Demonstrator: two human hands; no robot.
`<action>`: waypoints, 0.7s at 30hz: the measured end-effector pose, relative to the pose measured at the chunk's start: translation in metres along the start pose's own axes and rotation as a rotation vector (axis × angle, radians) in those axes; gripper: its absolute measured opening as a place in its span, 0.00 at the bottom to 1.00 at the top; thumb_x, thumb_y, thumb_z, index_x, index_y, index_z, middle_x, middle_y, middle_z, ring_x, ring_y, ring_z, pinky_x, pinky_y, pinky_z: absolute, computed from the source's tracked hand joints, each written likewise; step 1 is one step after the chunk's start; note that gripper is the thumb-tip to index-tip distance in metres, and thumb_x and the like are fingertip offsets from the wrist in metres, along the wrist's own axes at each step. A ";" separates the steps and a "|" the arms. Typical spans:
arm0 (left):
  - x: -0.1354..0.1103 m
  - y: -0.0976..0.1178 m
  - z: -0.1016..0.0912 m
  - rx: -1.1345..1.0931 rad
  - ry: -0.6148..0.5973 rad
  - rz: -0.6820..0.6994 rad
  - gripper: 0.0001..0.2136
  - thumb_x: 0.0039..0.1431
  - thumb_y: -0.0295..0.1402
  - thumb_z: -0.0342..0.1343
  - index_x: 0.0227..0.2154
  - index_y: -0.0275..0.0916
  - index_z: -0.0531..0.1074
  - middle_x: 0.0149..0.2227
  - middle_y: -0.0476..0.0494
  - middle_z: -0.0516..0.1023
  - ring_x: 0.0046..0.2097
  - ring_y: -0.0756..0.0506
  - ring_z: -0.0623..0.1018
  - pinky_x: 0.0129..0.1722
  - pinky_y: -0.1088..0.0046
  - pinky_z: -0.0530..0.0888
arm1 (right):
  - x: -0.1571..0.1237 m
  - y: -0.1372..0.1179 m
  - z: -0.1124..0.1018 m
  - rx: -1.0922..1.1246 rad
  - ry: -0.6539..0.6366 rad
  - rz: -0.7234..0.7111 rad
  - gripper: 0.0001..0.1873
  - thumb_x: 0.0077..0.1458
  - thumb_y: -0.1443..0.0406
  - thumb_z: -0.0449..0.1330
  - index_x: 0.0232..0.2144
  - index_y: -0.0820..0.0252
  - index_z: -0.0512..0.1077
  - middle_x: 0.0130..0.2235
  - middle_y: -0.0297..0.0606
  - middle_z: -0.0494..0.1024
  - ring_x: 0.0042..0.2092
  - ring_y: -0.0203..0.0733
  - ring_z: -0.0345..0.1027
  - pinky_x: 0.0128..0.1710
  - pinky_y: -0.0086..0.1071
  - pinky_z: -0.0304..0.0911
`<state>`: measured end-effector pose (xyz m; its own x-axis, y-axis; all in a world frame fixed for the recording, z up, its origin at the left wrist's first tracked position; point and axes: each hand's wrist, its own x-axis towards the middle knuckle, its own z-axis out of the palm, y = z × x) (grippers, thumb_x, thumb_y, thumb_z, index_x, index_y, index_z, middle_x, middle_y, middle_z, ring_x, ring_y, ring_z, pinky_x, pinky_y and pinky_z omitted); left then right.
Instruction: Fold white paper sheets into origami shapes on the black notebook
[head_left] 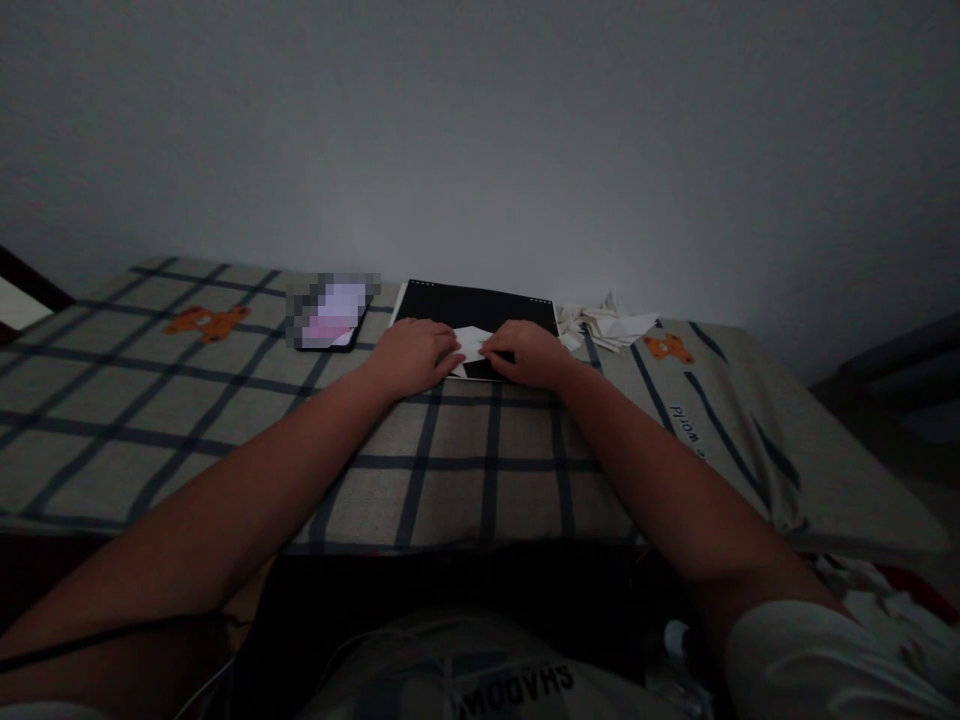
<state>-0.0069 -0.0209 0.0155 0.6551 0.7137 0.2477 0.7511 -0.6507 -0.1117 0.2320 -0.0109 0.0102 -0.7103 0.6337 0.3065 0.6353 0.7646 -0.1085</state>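
A small piece of white folded paper (471,340) lies on a black-covered pad (472,303) with small holes along its far edge. My left hand (416,355) rests on the pad's left part, its fingers curled and closed on the paper's left side. From the right, my right hand (531,352) pinches the paper's other side with thumb and fingertips. Parts of the paper are hidden under the fingers, and the dim light blurs its folds.
A checked cloth (450,480) covers the table, which stands against a grey wall (480,140). To the left lies a phone (334,315) with a lit, partly pixelated screen. Several folded white paper pieces (611,325) are heaped right of the pad.
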 end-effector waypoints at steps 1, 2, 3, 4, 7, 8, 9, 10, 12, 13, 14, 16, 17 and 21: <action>0.000 0.000 0.000 0.000 -0.010 -0.010 0.21 0.72 0.44 0.45 0.46 0.37 0.80 0.51 0.40 0.82 0.52 0.38 0.79 0.48 0.61 0.72 | 0.000 0.000 0.000 0.006 0.001 -0.002 0.16 0.63 0.65 0.56 0.45 0.62 0.83 0.44 0.47 0.84 0.46 0.46 0.74 0.49 0.39 0.63; 0.001 0.000 -0.001 -0.002 -0.019 -0.021 0.20 0.71 0.44 0.45 0.47 0.37 0.79 0.50 0.40 0.82 0.52 0.38 0.79 0.48 0.62 0.72 | 0.000 -0.001 0.001 0.014 0.004 -0.005 0.16 0.62 0.65 0.57 0.45 0.61 0.83 0.44 0.46 0.84 0.45 0.46 0.73 0.48 0.39 0.63; 0.001 0.000 0.000 -0.006 -0.025 -0.032 0.20 0.71 0.44 0.46 0.47 0.38 0.79 0.50 0.40 0.82 0.52 0.38 0.80 0.47 0.62 0.72 | 0.000 0.000 0.001 0.023 0.009 -0.006 0.16 0.62 0.64 0.57 0.45 0.60 0.83 0.43 0.45 0.84 0.45 0.45 0.73 0.48 0.38 0.62; 0.001 -0.001 0.001 -0.013 -0.029 -0.038 0.20 0.71 0.44 0.46 0.48 0.38 0.79 0.51 0.40 0.82 0.52 0.39 0.79 0.47 0.63 0.73 | 0.000 0.000 0.002 0.029 0.017 -0.005 0.16 0.63 0.64 0.57 0.46 0.60 0.82 0.43 0.45 0.84 0.44 0.45 0.73 0.47 0.38 0.62; 0.001 -0.003 0.005 -0.048 -0.035 -0.024 0.19 0.71 0.43 0.46 0.52 0.40 0.77 0.55 0.41 0.80 0.56 0.39 0.78 0.52 0.64 0.73 | -0.001 0.002 0.002 0.011 0.062 0.023 0.17 0.64 0.64 0.56 0.49 0.60 0.81 0.44 0.45 0.83 0.46 0.46 0.71 0.48 0.37 0.62; 0.001 -0.005 0.007 -0.059 -0.035 -0.016 0.20 0.72 0.43 0.46 0.54 0.40 0.76 0.57 0.41 0.79 0.57 0.40 0.78 0.54 0.64 0.73 | -0.001 0.003 0.001 -0.006 0.072 0.035 0.17 0.64 0.64 0.57 0.50 0.60 0.80 0.46 0.45 0.82 0.48 0.46 0.70 0.48 0.38 0.61; 0.001 -0.006 0.008 -0.069 -0.035 -0.008 0.20 0.72 0.43 0.46 0.56 0.41 0.76 0.58 0.41 0.79 0.58 0.40 0.77 0.56 0.63 0.72 | -0.001 0.004 0.000 -0.025 0.074 0.044 0.17 0.64 0.64 0.57 0.51 0.60 0.80 0.47 0.46 0.81 0.49 0.47 0.69 0.48 0.38 0.61; 0.001 -0.007 0.010 -0.077 -0.034 -0.002 0.20 0.72 0.43 0.46 0.57 0.40 0.75 0.58 0.41 0.78 0.59 0.40 0.77 0.57 0.63 0.72 | -0.002 0.006 0.000 -0.043 0.069 0.053 0.17 0.64 0.64 0.58 0.52 0.60 0.79 0.49 0.46 0.80 0.50 0.48 0.68 0.49 0.38 0.61; 0.001 -0.010 0.013 -0.093 -0.035 0.012 0.21 0.72 0.43 0.46 0.57 0.38 0.75 0.59 0.40 0.78 0.59 0.40 0.77 0.59 0.64 0.72 | -0.003 0.009 -0.001 -0.072 0.047 0.065 0.18 0.63 0.63 0.60 0.53 0.60 0.78 0.51 0.47 0.79 0.51 0.49 0.68 0.49 0.38 0.62; 0.001 -0.011 0.014 -0.101 -0.038 0.021 0.22 0.72 0.42 0.46 0.57 0.37 0.76 0.59 0.39 0.78 0.59 0.40 0.77 0.59 0.64 0.71 | -0.003 0.010 0.000 -0.082 0.036 0.069 0.18 0.63 0.64 0.59 0.53 0.60 0.78 0.51 0.48 0.79 0.51 0.49 0.68 0.49 0.39 0.62; 0.002 -0.011 0.015 -0.110 -0.041 0.028 0.21 0.72 0.42 0.46 0.56 0.36 0.76 0.59 0.39 0.78 0.59 0.40 0.77 0.60 0.64 0.71 | -0.003 0.010 0.000 -0.087 0.025 0.070 0.17 0.63 0.64 0.59 0.52 0.61 0.79 0.52 0.48 0.79 0.52 0.49 0.68 0.49 0.39 0.62; 0.002 -0.012 0.016 -0.126 -0.046 0.041 0.21 0.72 0.41 0.46 0.56 0.36 0.77 0.60 0.41 0.78 0.60 0.41 0.76 0.60 0.64 0.71 | -0.003 0.009 0.001 -0.092 0.002 0.063 0.16 0.65 0.65 0.57 0.50 0.62 0.80 0.52 0.47 0.80 0.52 0.49 0.69 0.49 0.39 0.62; 0.002 -0.013 0.016 -0.135 -0.046 0.047 0.20 0.72 0.41 0.47 0.56 0.36 0.77 0.60 0.41 0.77 0.60 0.41 0.76 0.61 0.64 0.70 | -0.002 0.008 0.000 -0.094 -0.011 0.059 0.15 0.65 0.66 0.56 0.48 0.63 0.80 0.51 0.47 0.81 0.52 0.49 0.69 0.49 0.38 0.62; 0.002 -0.013 0.016 -0.184 -0.024 0.114 0.19 0.72 0.39 0.47 0.57 0.37 0.76 0.61 0.41 0.77 0.62 0.42 0.74 0.65 0.63 0.67 | 0.000 -0.001 -0.004 -0.110 -0.009 0.058 0.15 0.64 0.68 0.54 0.44 0.65 0.80 0.47 0.48 0.82 0.50 0.48 0.71 0.48 0.37 0.61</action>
<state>-0.0143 -0.0067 0.0018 0.7383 0.6376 0.2202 0.6461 -0.7622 0.0407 0.2322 -0.0120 0.0146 -0.6738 0.6781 0.2937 0.7047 0.7092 -0.0208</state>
